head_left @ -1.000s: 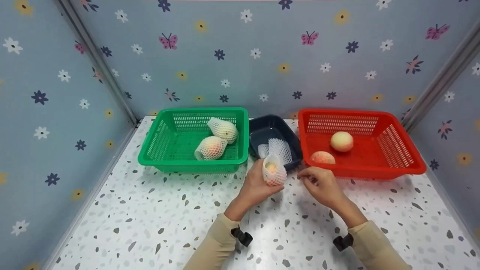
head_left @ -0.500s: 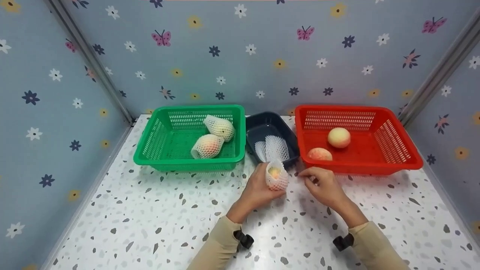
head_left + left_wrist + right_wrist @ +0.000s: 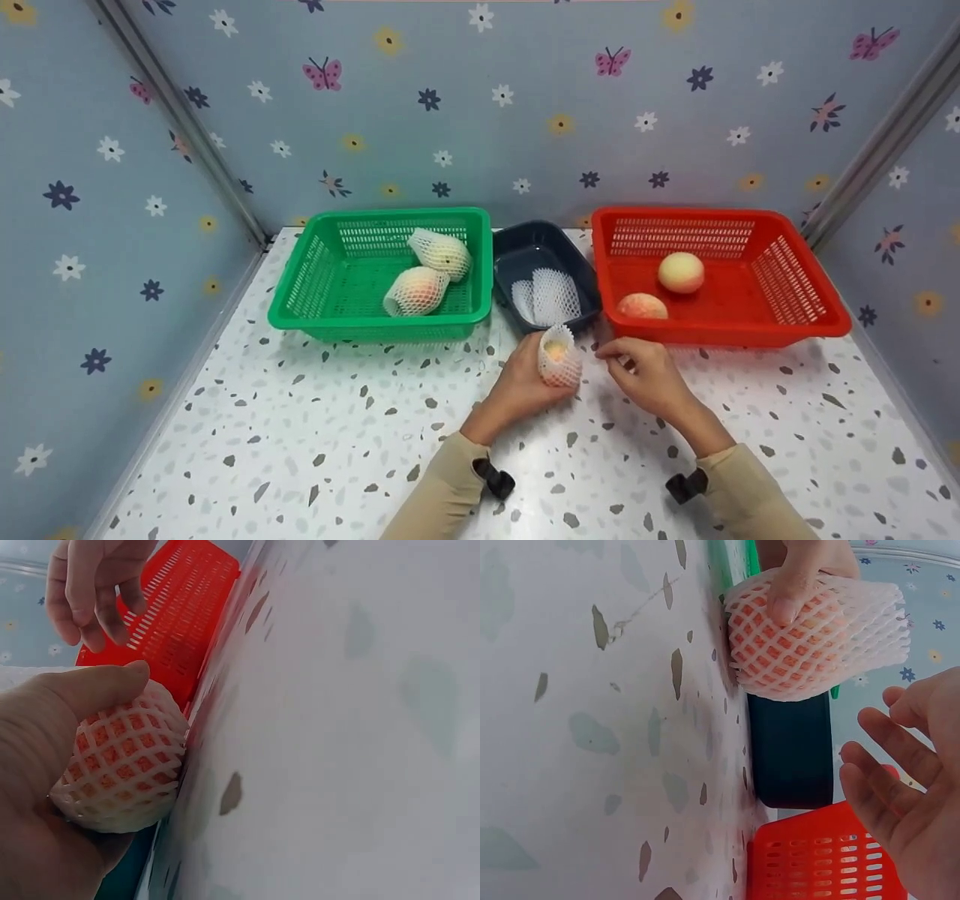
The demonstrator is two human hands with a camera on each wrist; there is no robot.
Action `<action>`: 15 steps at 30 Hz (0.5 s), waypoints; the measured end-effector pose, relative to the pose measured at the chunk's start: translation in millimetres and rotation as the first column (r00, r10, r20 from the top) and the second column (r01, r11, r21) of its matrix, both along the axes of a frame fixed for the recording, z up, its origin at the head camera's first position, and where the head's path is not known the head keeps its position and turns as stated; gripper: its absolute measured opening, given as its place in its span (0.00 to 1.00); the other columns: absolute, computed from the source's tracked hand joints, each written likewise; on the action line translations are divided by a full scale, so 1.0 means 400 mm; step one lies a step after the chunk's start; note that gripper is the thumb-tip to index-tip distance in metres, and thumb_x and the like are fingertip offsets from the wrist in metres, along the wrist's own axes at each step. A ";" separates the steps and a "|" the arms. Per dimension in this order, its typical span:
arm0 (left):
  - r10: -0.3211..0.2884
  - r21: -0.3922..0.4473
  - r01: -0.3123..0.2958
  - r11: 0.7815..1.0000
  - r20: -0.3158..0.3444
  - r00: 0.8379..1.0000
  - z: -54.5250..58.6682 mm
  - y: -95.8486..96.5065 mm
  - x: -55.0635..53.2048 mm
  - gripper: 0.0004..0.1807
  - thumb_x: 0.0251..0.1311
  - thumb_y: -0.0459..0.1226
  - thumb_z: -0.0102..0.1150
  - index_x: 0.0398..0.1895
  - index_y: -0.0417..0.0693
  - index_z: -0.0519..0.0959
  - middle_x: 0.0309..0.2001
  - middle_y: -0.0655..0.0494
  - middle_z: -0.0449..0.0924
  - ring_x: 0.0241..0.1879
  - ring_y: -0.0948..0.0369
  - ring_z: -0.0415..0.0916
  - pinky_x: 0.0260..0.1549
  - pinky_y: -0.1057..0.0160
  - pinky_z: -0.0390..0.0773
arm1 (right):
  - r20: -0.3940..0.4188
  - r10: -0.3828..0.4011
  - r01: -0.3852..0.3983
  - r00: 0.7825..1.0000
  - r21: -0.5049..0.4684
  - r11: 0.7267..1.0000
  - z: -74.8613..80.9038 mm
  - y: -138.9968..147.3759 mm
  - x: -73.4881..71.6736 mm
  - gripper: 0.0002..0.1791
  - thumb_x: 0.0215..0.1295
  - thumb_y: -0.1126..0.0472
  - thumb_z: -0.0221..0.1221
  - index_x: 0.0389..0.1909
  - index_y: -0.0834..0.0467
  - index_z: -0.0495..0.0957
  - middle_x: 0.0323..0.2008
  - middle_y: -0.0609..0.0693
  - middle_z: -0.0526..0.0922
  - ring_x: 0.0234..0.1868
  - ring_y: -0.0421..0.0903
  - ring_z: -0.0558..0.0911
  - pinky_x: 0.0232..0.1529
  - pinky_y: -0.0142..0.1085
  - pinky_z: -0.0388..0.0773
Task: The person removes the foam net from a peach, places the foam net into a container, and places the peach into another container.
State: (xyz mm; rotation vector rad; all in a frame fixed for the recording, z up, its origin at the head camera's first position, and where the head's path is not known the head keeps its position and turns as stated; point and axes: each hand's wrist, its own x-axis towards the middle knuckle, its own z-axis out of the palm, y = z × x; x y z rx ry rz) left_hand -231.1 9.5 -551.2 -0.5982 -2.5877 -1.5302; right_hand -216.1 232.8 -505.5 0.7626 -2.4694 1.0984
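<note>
My left hand (image 3: 523, 382) grips a peach (image 3: 559, 367) wrapped in a white foam net sleeve, low over the table in front of the dark tray. In the left wrist view the thumb lies across the netted peach (image 3: 124, 757). The sleeve's loose end stands up past the fruit, and in the head view the pale top of the peach shows through its opening. Just to the right, my right hand (image 3: 651, 375) is held apart from the peach. The right wrist view shows its fingers (image 3: 889, 791) loosely bent with nothing between them.
A green basket (image 3: 375, 324) at left holds two netted peaches (image 3: 417, 292). Between the baskets, a dark tray (image 3: 534, 232) contains foam net sleeves (image 3: 556, 297). The red basket (image 3: 727, 336) at right has two bare peaches (image 3: 681, 272). A patterned wall stands behind.
My left hand has shifted slightly right and toward me with the netted peach, closer to my right hand. The right hand has stayed almost still.
</note>
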 end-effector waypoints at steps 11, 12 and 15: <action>-0.032 -0.007 0.033 0.999 0.066 0.997 0.006 -0.009 -0.011 0.54 0.37 0.47 0.81 0.67 0.43 0.61 0.56 0.52 0.70 0.53 0.59 0.70 0.54 0.57 0.71 | -0.004 0.002 -0.002 1.000 0.014 1.000 -0.006 -0.001 -0.003 0.14 0.52 0.79 0.61 0.33 0.58 0.85 0.33 0.45 0.85 0.29 0.40 0.81 0.28 0.35 0.80; -0.032 -0.004 0.032 0.999 0.080 0.996 0.005 -0.011 -0.010 0.53 0.37 0.48 0.81 0.67 0.43 0.61 0.55 0.52 0.70 0.52 0.59 0.70 0.53 0.57 0.71 | 0.001 0.003 -0.003 1.000 0.014 1.000 -0.008 -0.002 -0.001 0.14 0.52 0.78 0.61 0.34 0.58 0.85 0.33 0.45 0.85 0.29 0.40 0.81 0.28 0.35 0.80; -0.032 0.003 0.031 1.000 0.117 0.993 0.003 -0.020 -0.006 0.52 0.38 0.49 0.80 0.66 0.46 0.62 0.54 0.53 0.70 0.51 0.59 0.71 0.52 0.57 0.72 | 0.014 0.006 -0.006 1.000 0.015 1.000 -0.016 -0.004 0.004 0.14 0.53 0.78 0.60 0.34 0.58 0.85 0.33 0.46 0.85 0.30 0.40 0.81 0.29 0.34 0.80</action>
